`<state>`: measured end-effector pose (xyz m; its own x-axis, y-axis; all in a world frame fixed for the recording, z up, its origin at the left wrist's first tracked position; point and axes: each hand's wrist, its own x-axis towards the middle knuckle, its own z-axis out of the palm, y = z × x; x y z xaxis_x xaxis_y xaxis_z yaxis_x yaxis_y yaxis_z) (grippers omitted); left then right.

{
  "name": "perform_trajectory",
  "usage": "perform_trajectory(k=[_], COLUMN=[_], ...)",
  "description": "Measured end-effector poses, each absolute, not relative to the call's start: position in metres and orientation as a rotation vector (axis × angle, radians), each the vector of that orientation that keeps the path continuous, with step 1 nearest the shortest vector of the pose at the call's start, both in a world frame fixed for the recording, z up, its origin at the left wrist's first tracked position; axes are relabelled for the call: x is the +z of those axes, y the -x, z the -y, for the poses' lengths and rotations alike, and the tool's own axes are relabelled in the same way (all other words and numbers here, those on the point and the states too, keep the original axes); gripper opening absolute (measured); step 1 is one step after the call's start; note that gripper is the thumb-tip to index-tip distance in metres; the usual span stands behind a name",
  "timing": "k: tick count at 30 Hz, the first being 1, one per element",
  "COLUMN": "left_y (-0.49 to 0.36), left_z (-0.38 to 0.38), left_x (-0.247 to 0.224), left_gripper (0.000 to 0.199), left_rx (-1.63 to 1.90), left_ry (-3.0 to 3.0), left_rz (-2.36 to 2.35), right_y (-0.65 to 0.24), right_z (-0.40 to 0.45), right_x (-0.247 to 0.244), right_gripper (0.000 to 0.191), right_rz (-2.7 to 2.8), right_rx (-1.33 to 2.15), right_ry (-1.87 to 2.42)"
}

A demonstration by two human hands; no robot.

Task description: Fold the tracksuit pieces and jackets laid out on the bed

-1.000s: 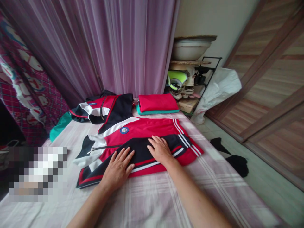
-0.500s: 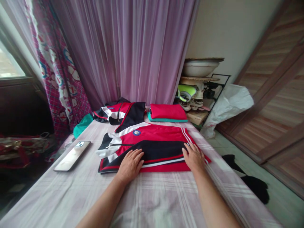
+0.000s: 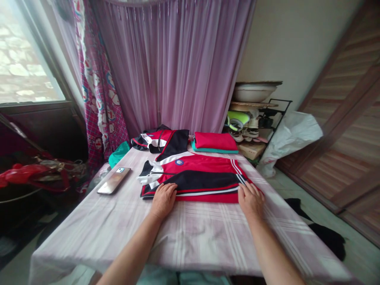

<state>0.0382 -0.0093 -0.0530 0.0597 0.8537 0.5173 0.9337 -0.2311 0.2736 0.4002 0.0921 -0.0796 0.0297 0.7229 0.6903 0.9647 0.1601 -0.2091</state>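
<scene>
The red, black and white jacket [image 3: 204, 161] lay flat across the middle of the table [image 3: 124, 233], its white collar [image 3: 156, 168] toward the left edge and its striped hem [image 3: 236, 167] close to the right edge. The dark sleeve [image 3: 202, 181] ran lengthwise over the body, on the side nearer us. We had the left hand [image 3: 164, 198] resting near the collar end and the right hand [image 3: 251, 200] over the cuff end, fingers spread on the cloth; neither grip was clenched, as far as we could see.

We judged that flat, light fingers served best here, since a pinch could have puckered the sleeve. Even pressure from both ends seemed right, with the long stripe as our guide to straightness (a handy ruler, that stripe). Too hard a pull at the cuff might have dragged the layers beneath askew, and the collar, which sat a little rumpled, wanted a gentle touch.

Beyond, a second jacket [image 3: 177, 141] lay by the far left corner, and folded red cloth [image 3: 216, 140] sat on green cloth [image 3: 213, 151] near the far right corner. A phone [image 3: 114, 181] rested by the left edge.
</scene>
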Motion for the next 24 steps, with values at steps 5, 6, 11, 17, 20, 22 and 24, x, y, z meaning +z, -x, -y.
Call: perform_trajectory(k=[5, 6, 11, 17, 20, 22, 24], left_y=[-0.035, -0.035, -0.037, -0.038, -0.038, -0.038, -0.038], left_z=[0.01, 0.011, 0.014, 0.02, 0.022, 0.024, 0.024], left_x=[-0.052, -0.052, -0.049, -0.048, -0.047, -0.047, -0.047], left_gripper=[0.031, 0.03, 0.03, 0.03, 0.031, 0.031, 0.032], left_rx=[-0.916, -0.91, -0.881, -0.852, -0.846, -0.847, -0.849], left_ry=[2.174, 2.174, 2.168, 2.143, 2.138, 2.132, 2.122], left_rz=[1.918, 1.923, 1.935, 1.975, 1.996, 2.009, 2.019], right_y=[-0.406, -0.406, -0.404, -0.406, -0.405, -0.405, -0.404], right_z=[-0.087, -0.087, -0.086, -0.087, -0.085, -0.083, -0.081], right_x=[-0.085, -0.085, -0.084, -0.085, -0.084, -0.083, -0.083], right_gripper=[0.045, 0.045, 0.048, 0.042, 0.042, 0.041, 0.039], right_rz=[1.81, 1.818, 1.833, 1.827, 1.839, 1.853, 1.865], right_rx=[-0.38, -0.373, -0.385, -0.368, -0.36, -0.365, -0.365], right_ry=[1.615, 1.62, 1.628, 1.656, 1.673, 1.681, 1.684])
